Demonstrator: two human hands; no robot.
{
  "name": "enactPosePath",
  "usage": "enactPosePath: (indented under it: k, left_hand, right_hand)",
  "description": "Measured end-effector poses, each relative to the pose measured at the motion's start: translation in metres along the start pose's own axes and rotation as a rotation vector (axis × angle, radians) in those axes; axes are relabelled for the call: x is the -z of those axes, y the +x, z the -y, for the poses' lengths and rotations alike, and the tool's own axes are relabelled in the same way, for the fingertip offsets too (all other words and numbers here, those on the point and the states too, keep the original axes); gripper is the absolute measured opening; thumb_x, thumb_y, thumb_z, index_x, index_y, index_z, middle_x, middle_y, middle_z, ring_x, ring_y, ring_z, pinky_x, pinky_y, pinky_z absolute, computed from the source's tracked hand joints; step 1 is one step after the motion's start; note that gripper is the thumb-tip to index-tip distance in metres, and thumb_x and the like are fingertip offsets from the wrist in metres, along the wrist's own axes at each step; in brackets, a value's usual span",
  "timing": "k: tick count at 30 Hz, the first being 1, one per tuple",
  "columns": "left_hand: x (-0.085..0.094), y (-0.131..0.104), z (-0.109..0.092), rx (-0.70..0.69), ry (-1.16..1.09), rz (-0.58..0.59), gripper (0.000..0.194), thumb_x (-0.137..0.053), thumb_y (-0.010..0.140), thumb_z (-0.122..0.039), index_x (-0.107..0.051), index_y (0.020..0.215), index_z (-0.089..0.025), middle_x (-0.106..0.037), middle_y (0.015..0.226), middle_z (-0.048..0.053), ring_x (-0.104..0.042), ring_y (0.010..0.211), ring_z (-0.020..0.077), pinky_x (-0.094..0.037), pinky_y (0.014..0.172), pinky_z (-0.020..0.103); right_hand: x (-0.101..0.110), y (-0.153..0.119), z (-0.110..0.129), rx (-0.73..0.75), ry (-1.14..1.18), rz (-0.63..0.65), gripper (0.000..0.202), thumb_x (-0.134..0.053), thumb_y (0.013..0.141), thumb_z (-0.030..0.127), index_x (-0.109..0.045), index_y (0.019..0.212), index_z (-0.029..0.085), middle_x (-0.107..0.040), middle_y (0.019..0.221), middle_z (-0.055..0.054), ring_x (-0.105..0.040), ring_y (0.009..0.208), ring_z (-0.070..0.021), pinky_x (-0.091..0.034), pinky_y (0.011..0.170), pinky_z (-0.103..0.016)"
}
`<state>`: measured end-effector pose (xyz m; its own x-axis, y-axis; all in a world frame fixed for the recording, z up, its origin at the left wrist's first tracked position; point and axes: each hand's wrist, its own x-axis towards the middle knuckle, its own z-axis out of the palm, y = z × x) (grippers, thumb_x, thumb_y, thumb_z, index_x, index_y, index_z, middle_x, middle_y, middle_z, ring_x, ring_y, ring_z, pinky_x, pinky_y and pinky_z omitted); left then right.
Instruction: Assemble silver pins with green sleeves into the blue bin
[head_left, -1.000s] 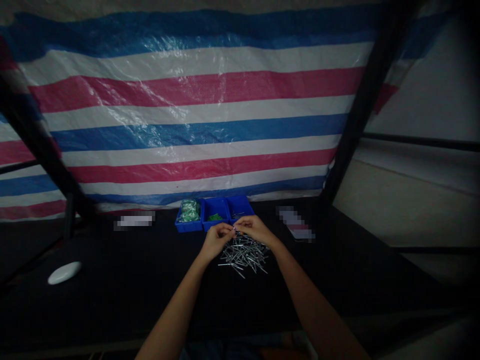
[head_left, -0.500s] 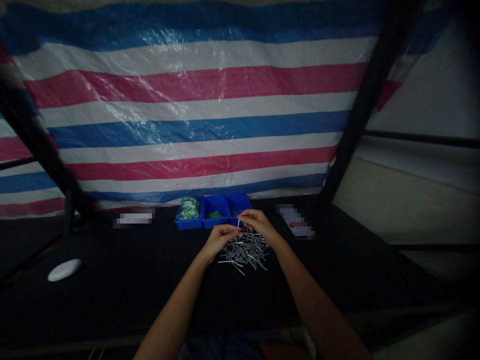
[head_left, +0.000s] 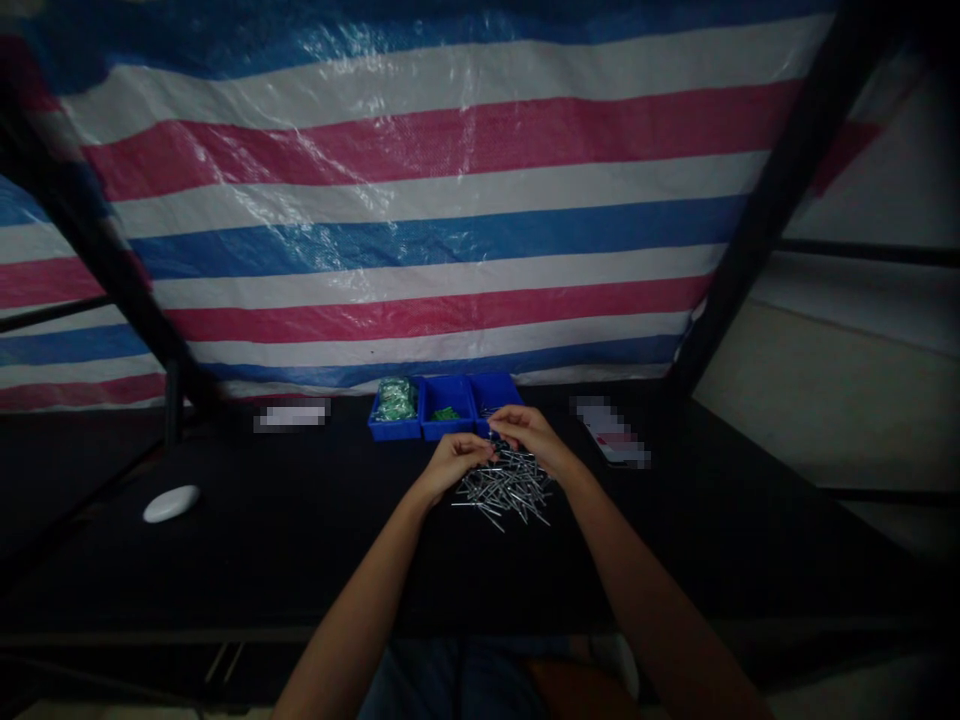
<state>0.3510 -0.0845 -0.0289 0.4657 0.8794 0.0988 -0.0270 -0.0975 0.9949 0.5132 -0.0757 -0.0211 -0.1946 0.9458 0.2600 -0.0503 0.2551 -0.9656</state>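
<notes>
Both hands meet above a pile of thin silvery metal rods (head_left: 514,488) on the black table. My left hand (head_left: 456,462) is closed in a pinch at the pile's upper left edge, on a small metal piece. My right hand (head_left: 529,435) pinches the upper part of this small piece, just in front of the right blue bin (head_left: 504,388). The fingertips of both hands nearly touch, and the piece between them is mostly hidden. Beside that bin are a middle blue bin (head_left: 448,428) with small green parts and a left blue bin (head_left: 396,431) holding green-and-clear plastic packets.
A white oval object (head_left: 172,504) lies on the black table (head_left: 262,560) at the left. A blurred pale item (head_left: 292,415) is farther back, and a phone-like item (head_left: 611,435) lies right of the bins. Striped sheeting (head_left: 450,240) hangs behind, between dark posts.
The view has shifted, so the table items appear farther right and slightly higher. The hands stay together over the pile; the metal piece between them shows less than before.
</notes>
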Motion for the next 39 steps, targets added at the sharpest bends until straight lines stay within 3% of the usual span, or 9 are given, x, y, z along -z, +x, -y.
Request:
enactPosePath:
  k: [13, 20, 26, 32, 39]
  left_hand:
    - [0.005, 0.001, 0.002, -0.010, 0.005, -0.036, 0.029, -0.065, 0.065, -0.033, -0.063, 0.081, -0.010, -0.066, 0.075, 0.007, -0.056, 0.065, 0.0123, -0.038, 0.060, 0.022]
    - [0.012, 0.005, 0.004, -0.043, -0.009, -0.058, 0.030, -0.063, 0.067, -0.035, -0.063, 0.085, -0.011, -0.065, 0.078, 0.006, -0.054, 0.063, 0.0099, -0.037, 0.058, 0.020]
    - [0.015, 0.005, 0.004, -0.060, -0.044, -0.098, 0.029, -0.063, 0.067, -0.032, -0.062, 0.088, -0.012, -0.063, 0.069, 0.004, -0.053, 0.061, 0.0100, -0.037, 0.058, 0.021]
    - [0.017, 0.006, 0.005, -0.074, -0.057, -0.108, 0.029, -0.064, 0.067, -0.028, -0.062, 0.091, -0.013, -0.063, 0.075, 0.004, -0.054, 0.064, 0.0103, -0.038, 0.060, 0.021]
    - [0.017, 0.005, 0.002, -0.082, -0.100, -0.136, 0.033, -0.065, 0.065, -0.027, -0.060, 0.096, -0.014, -0.061, 0.074, 0.002, -0.052, 0.061, 0.0081, -0.037, 0.059, 0.020]
  right_hand:
    - [0.001, -0.001, 0.002, -0.022, 0.073, 0.024, 0.020, -0.065, 0.063, 0.033, -0.061, 0.072, 0.016, -0.050, 0.053, 0.004, -0.038, 0.041, -0.0053, -0.026, 0.041, -0.020]
    - [0.002, -0.005, 0.004, -0.013, 0.102, 0.153, 0.016, -0.065, 0.065, 0.029, -0.061, 0.072, 0.015, -0.061, 0.062, 0.000, -0.039, 0.039, -0.0040, -0.026, 0.038, -0.018]
    - [0.000, -0.008, 0.007, -0.068, 0.082, 0.316, 0.017, -0.067, 0.063, 0.026, -0.061, 0.074, 0.015, -0.064, 0.065, -0.002, -0.047, 0.045, -0.0065, -0.031, 0.042, -0.019]
    - [-0.001, -0.008, 0.007, -0.080, 0.063, 0.327, 0.017, -0.064, 0.066, 0.029, -0.060, 0.074, 0.015, -0.064, 0.067, -0.003, -0.046, 0.045, -0.0063, -0.032, 0.044, -0.020]
    - [-0.003, -0.006, 0.000, -0.151, -0.011, 0.343, 0.026, -0.069, 0.059, 0.033, -0.052, 0.069, 0.016, -0.060, 0.061, 0.002, -0.046, 0.044, -0.0060, -0.030, 0.043, -0.018]
